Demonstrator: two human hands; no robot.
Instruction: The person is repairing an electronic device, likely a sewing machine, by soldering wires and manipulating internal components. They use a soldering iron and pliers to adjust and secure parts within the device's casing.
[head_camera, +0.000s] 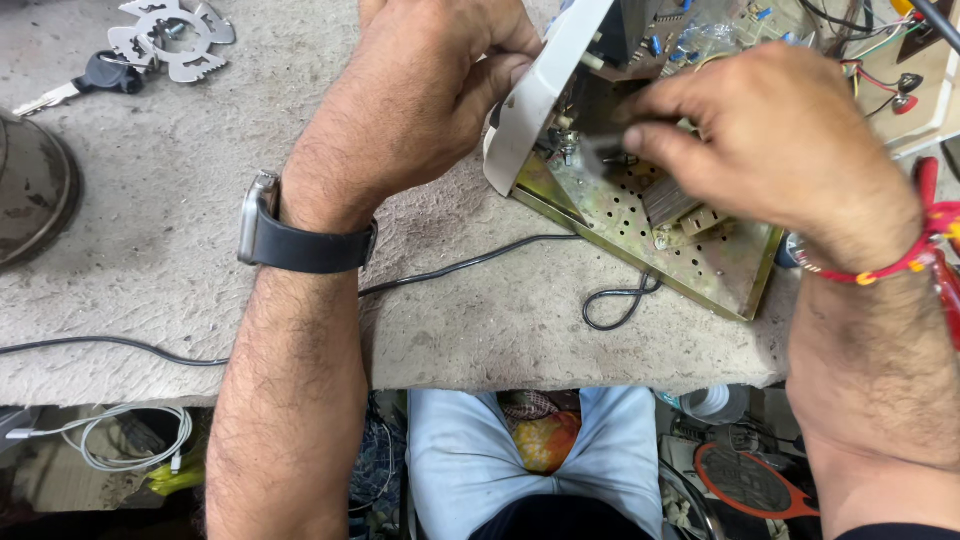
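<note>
An opened electronic device (700, 250) with a perforated brass-coloured metal base lies on the grey workbench (480, 330). My left hand (420, 95), a dark watch on its wrist, grips the device's white front panel (540, 90) at its edge. My right hand (770, 140), with a red thread on the wrist, reaches into the chassis; its fingertips are blurred and pinch something small near the panel's inner side. What they hold cannot be made out. A circuit board (700, 30) with components sits at the device's far side.
A black cable (470, 265) runs across the bench and loops by the chassis. A key and flat metal cut-outs (165, 40) lie far left, beside a dark round metal object (30, 185). Coloured wires (880, 50) trail far right. Below the bench edge are white cables and a red racket-shaped swatter (750, 480).
</note>
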